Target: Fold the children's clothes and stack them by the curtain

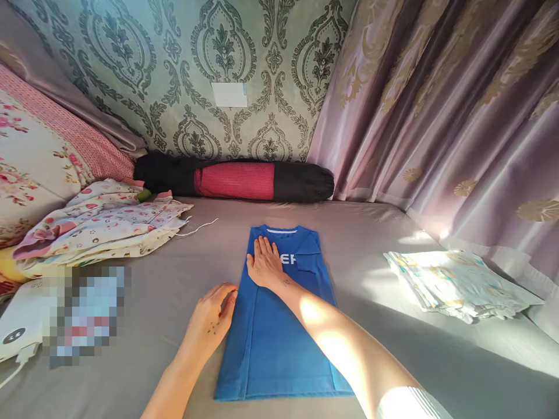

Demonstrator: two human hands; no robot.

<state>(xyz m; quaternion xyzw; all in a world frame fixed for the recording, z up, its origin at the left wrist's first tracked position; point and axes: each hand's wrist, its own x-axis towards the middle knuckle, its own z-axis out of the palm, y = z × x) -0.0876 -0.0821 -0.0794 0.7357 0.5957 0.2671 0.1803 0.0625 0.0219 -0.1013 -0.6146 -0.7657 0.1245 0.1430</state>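
A blue T-shirt [288,331] lies flat on the bed with both sides folded inward, its neckline at the far end. White letters on its chest are partly covered by my right hand [265,263]. That hand rests palm down on the upper left of the shirt, fingers stretched out. At the shirt's left edge is my left hand [213,308], its fingers curled and the thumb tip close to the fingertips, pinching at the fabric edge. A short sleeve [309,262] is folded over on the right part of the chest.
Grey sheet [367,361] covers the bed. Folded pale cloth [458,285] lies right; patterned clothes [109,221] lie left. Beyond sits a black and red rolled bag [236,180] against the wall. A white device [21,320] with a cable and a blurred item are near left.
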